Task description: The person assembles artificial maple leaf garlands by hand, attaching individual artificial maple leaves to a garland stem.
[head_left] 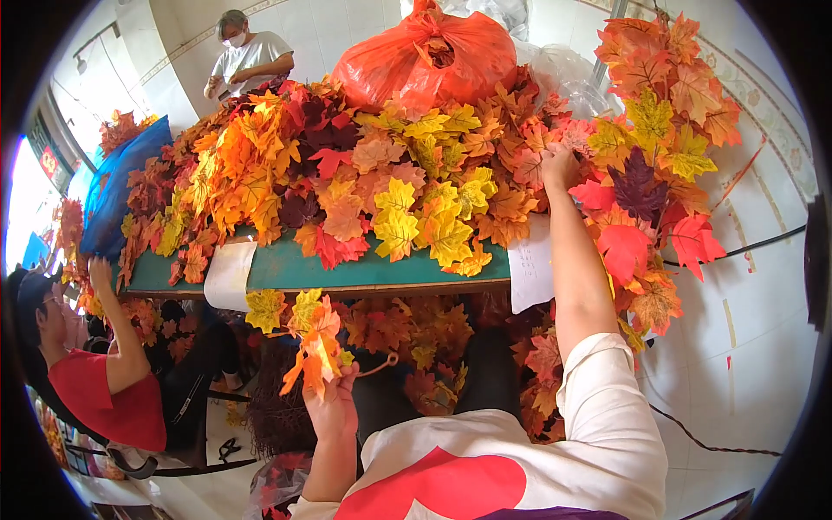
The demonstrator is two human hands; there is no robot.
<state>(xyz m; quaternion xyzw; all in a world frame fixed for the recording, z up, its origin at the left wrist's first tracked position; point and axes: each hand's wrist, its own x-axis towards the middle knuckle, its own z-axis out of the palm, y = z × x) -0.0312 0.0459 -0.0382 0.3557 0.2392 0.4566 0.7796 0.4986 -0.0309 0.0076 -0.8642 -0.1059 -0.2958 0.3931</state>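
Observation:
My left hand [334, 407] is closed around a sprig of artificial maple leaves [319, 342], orange and yellow, held below the table's front edge. A thin brown stem [380, 367] with a curled end sticks out to the right of that hand. My right arm stretches forward, and my right hand [560, 166] is curled in among pinkish-orange artificial leaves [527, 165] at the right end of the pile. Its fingertips are partly hidden, so what they pinch does not show. The big leaf pile [347, 173] runs in red, orange, yellow and dark maroon.
A green table [347, 270] carries the pile, with papers [230, 273] over its front edge. Behind stands a tied red plastic bag [425, 61]. Leaf garlands [641, 182] hang at the right. One person [95, 373] sits at the left; another [250, 54] works behind.

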